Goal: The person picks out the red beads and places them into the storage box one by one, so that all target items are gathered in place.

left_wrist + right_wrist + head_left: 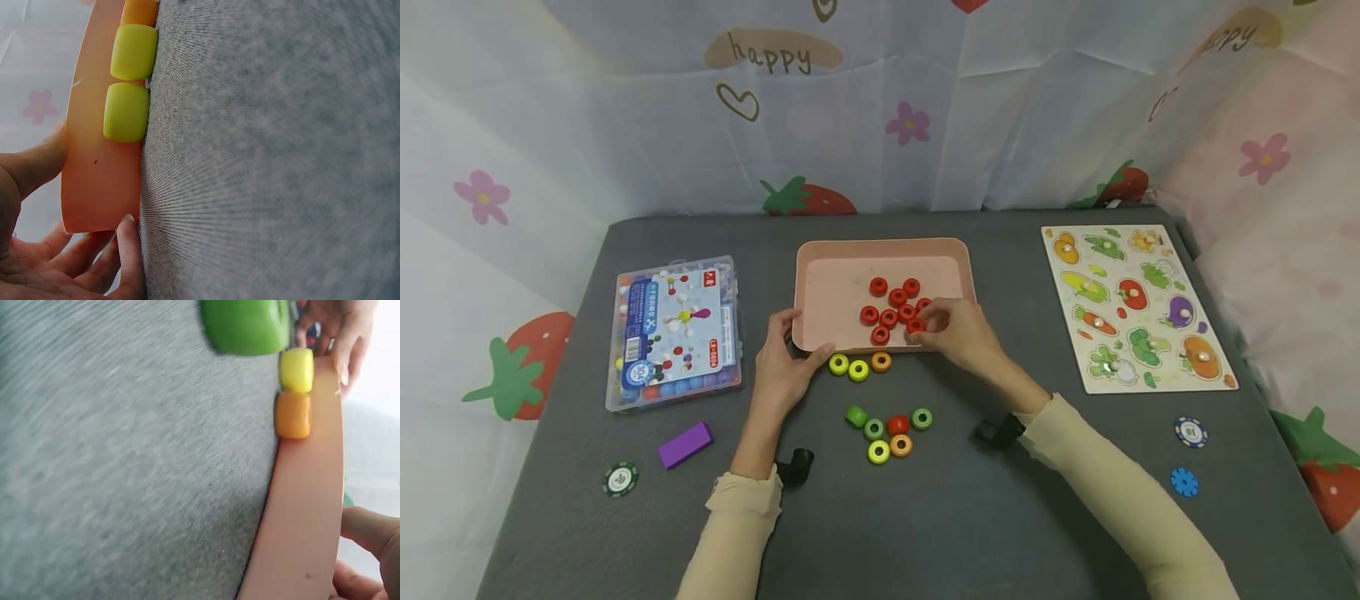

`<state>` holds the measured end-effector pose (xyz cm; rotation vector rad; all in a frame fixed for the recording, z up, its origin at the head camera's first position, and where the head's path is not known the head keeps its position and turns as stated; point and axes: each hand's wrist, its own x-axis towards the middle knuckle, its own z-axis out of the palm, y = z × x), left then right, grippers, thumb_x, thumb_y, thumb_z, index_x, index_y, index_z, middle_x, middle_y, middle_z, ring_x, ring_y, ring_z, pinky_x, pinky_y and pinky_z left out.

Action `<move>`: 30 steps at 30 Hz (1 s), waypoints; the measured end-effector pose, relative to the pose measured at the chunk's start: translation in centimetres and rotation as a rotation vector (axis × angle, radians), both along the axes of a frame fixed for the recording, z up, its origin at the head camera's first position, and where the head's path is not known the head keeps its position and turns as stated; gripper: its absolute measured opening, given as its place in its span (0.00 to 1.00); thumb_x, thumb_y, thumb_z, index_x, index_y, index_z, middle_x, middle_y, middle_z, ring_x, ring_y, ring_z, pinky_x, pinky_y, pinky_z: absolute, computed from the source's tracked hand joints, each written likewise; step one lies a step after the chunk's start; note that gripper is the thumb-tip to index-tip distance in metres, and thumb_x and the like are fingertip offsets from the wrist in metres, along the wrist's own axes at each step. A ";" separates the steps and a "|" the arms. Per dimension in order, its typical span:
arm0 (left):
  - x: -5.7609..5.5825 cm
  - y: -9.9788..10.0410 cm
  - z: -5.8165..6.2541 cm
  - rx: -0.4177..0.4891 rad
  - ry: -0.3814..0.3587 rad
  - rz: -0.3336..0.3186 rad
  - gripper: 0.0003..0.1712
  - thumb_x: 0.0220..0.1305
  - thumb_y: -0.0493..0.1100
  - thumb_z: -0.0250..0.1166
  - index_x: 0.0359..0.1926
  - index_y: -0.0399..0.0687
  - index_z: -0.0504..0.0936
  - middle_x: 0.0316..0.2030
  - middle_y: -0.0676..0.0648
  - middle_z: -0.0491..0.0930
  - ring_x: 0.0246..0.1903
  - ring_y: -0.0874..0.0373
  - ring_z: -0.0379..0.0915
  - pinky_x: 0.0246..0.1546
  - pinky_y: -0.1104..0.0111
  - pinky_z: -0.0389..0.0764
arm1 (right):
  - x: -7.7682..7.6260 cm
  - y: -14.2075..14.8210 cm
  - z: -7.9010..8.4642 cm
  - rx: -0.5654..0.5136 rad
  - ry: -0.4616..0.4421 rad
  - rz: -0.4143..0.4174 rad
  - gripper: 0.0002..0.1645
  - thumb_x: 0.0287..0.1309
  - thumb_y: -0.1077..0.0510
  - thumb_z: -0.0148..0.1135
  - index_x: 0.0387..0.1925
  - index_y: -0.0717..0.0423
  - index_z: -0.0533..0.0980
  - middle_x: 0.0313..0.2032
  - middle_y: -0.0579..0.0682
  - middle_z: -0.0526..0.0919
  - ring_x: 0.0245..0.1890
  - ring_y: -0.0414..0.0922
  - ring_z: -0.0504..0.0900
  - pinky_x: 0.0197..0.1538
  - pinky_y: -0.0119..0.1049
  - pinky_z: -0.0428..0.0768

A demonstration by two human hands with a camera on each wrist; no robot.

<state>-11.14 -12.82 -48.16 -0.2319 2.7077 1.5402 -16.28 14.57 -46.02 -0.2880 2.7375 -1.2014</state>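
A shallow pink tray point(831, 287) lies in the head view with several red ring-shaped beads point(878, 287) in it. My left hand point(781, 367) holds the tray's near left corner, thumb at the front edge and fingers along the side. Over the tray's near right part, my right hand point(958, 332) pinches a red bead point(915, 326) between thumb and fingertips. Two yellow beads point(127, 112) and an orange bead point(881, 362) stand against the tray's front wall. In the right wrist view, the wall hides my right fingertips and the bead.
Nearer me lies a loose group of green, red, orange and yellow beads point(878, 452). A clear case of coloured balls point(673, 333), a purple block point(686, 445) and a green chip point(621, 479) lie left. At right are a vegetable puzzle board point(1120, 312) and two blue chips point(1191, 432).
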 end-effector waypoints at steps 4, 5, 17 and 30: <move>0.0 0.0 0.0 0.001 -0.001 -0.001 0.43 0.61 0.51 0.73 0.71 0.50 0.60 0.71 0.37 0.65 0.72 0.43 0.59 0.71 0.46 0.58 | -0.2 -0.5 0.0 0.042 -0.013 -0.014 0.16 0.51 0.52 0.77 0.40 0.55 0.84 0.25 0.47 0.82 0.25 0.42 0.77 0.27 0.36 0.71; 0.0 0.0 0.0 0.001 0.000 -0.002 0.43 0.62 0.51 0.73 0.71 0.50 0.60 0.71 0.37 0.65 0.72 0.42 0.59 0.71 0.46 0.58 | -0.2 -0.6 -0.1 0.052 -0.016 -0.022 0.16 0.51 0.52 0.77 0.40 0.54 0.83 0.25 0.47 0.82 0.25 0.42 0.77 0.27 0.36 0.71; 0.0 0.0 -0.1 0.001 0.002 -0.005 0.43 0.62 0.51 0.72 0.71 0.50 0.60 0.71 0.37 0.65 0.72 0.42 0.59 0.71 0.45 0.58 | -0.4 -1.0 -1.0 -0.114 0.031 0.019 0.13 0.55 0.63 0.73 0.42 0.60 0.81 0.34 0.51 0.89 0.34 0.45 0.85 0.38 0.39 0.80; 0.0 -0.1 -0.1 -0.007 0.003 -0.002 0.43 0.61 0.52 0.73 0.71 0.50 0.61 0.71 0.37 0.65 0.72 0.42 0.59 0.71 0.45 0.59 | 3.4 -0.1 0.2 -0.218 0.025 0.520 0.13 0.55 0.61 0.75 0.43 0.56 0.84 0.30 0.42 0.82 0.30 0.42 0.77 0.34 0.34 0.76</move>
